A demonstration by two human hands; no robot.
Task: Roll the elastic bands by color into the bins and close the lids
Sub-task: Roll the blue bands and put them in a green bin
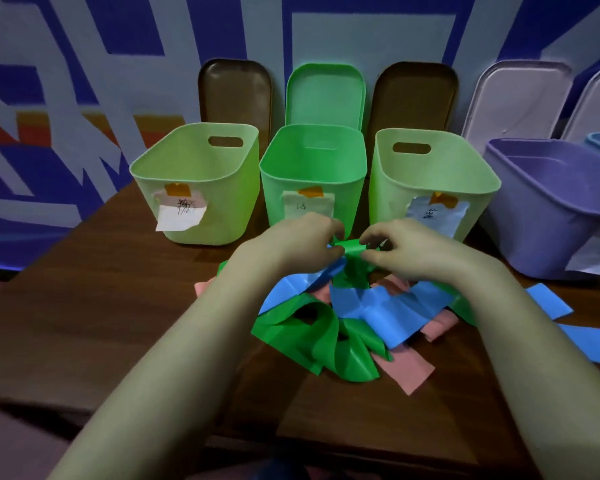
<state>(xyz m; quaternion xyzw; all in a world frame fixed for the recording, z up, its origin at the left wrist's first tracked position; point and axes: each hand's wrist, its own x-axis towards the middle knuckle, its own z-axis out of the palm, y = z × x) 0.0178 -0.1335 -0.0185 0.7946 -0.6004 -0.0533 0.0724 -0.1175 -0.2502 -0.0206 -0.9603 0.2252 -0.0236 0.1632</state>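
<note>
Both hands are curled, the left hand (291, 244) and right hand (409, 249) pinching a small rolled end of a green band (353, 250) between fingertips, just in front of the middle green bin (312, 181). The band looks thin, light and floppy, likely stretchy and a little slick, so the roll probably springs loose unless gripped at both edges. Its tail seems to trail into the tangle of blue bands (378, 306) and pink bands (406, 372) on the worktop (118, 323).

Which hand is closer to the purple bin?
Right. The right hand grips the green band left of the purple bin; the left hand holds the same band farther left, beyond the right hand.
</note>
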